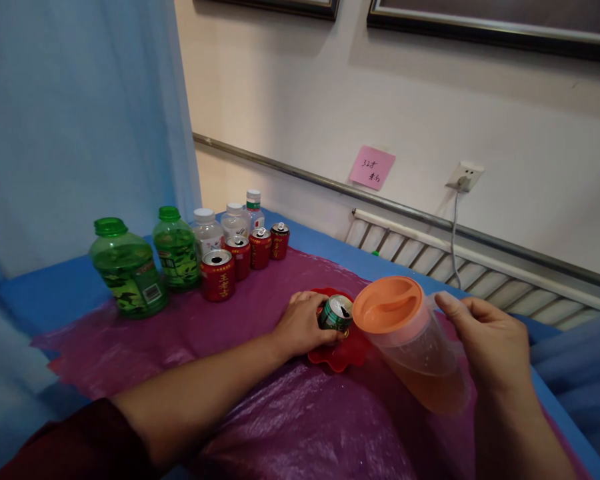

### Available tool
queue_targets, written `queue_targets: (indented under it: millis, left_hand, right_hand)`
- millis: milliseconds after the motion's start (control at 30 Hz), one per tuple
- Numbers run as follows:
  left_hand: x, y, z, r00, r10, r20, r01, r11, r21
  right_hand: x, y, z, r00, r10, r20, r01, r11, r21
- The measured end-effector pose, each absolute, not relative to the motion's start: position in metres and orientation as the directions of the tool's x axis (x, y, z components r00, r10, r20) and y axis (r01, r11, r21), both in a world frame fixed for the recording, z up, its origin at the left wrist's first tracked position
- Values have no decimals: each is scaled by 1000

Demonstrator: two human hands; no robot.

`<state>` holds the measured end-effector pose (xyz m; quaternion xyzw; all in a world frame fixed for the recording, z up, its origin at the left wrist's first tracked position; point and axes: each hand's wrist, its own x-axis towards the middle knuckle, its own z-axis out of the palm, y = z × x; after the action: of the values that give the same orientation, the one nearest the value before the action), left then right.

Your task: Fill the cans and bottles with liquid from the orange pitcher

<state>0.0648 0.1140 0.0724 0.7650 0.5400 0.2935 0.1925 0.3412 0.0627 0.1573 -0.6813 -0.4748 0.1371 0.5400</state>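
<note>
My left hand is wrapped around a small green drink can with an opened top. Under the can lies a red scalloped plate. With my right hand I grip the handle of a clear plastic pitcher, which has an orange lid and brownish liquid inside. The pitcher leans toward the can, its lid close beside the can's rim. No stream of liquid shows between them.
Red cans, green plastic bottles and white-capped bottles stand at the left on purple plastic sheeting. Behind are a radiator, a metal rail and a plugged-in cable. A blue curtain hangs left.
</note>
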Motion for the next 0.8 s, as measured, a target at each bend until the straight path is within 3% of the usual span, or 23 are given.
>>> queue_targets:
  millis: [800]
  left_hand:
    - [64,114,73,246,936,251,718,-350,602]
  right_hand:
    - [338,62,159,502,790,351,530,40,-847]
